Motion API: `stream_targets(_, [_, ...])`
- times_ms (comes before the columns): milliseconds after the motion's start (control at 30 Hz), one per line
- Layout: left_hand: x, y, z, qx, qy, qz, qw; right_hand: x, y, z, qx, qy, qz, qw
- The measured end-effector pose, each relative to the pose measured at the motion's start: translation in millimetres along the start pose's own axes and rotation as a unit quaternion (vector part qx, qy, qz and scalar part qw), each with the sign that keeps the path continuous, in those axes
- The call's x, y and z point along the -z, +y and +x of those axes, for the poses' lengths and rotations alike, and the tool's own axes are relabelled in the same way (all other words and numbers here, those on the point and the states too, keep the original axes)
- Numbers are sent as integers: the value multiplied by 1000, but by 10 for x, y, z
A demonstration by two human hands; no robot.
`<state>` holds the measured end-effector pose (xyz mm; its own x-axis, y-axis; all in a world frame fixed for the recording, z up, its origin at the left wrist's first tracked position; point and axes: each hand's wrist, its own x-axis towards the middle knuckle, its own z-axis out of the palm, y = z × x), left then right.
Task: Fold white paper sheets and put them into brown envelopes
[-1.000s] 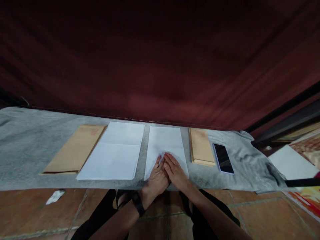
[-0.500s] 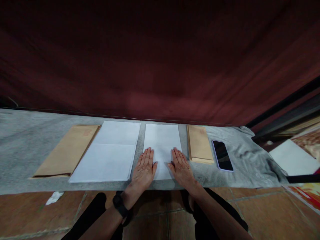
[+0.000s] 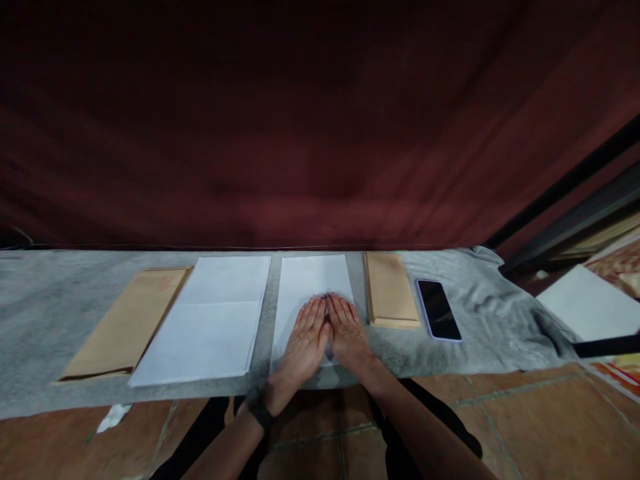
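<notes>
A narrow folded white sheet [image 3: 313, 280] lies on the grey cloth [image 3: 45, 307] in front of me. My left hand [image 3: 304, 343] and my right hand [image 3: 346, 332] rest flat on its near half, side by side and touching, fingers stretched out. A black band is on my left wrist. A wider stack of white paper [image 3: 210, 320] lies to the left of the folded sheet, and a small stack of brown envelopes [image 3: 390, 297] to its right.
A large brown envelope [image 3: 127, 320] lies at the far left. A dark phone [image 3: 437, 308] sits right of the small envelopes. A dark red curtain hangs behind. Tiled floor shows below, with a white scrap [image 3: 114, 415]. White paper [image 3: 590, 307] lies at the right edge.
My hands first slid apart to the sheet's two side edges, then came back together at its middle. The camera tilted slightly.
</notes>
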<state>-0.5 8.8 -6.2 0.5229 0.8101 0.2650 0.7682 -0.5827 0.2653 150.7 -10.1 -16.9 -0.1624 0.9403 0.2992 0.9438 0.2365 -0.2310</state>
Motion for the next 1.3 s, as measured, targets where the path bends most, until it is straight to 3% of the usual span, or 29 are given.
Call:
stream_targets(167, [-138, -57, 198, 9, -12, 41, 999, -104, -17, -1, -10, 11, -2, 1000])
stream_targets(333, [-130, -372, 354, 46, 5, 73, 996, -122, -7, 32, -43, 38, -4, 998])
stream_targets(533, [-49, -644, 343, 105, 39, 86, 990, -173, 42, 51, -104, 77, -20, 991])
stream_targets(700, [1, -615, 425, 155, 36, 85, 984, -166, 37, 119, -131, 92, -9, 987])
stream_targets(867, [-133, -428, 840, 73, -27, 11, 997, -77, 34, 427, -114, 43, 16, 992])
stream_targets(967, [-221, -385, 1046, 57, -35, 7, 998, -91, 48, 643, -101, 15, 17, 995])
stream_targets(1133, [-211, -540, 1115, 56, -45, 22, 997, -241, 47, 844, -73, -23, 12, 997])
stream_targets(1300, [-202, -692, 1133, 82, -22, 58, 995, -357, 55, 947, -119, -3, 1, 993])
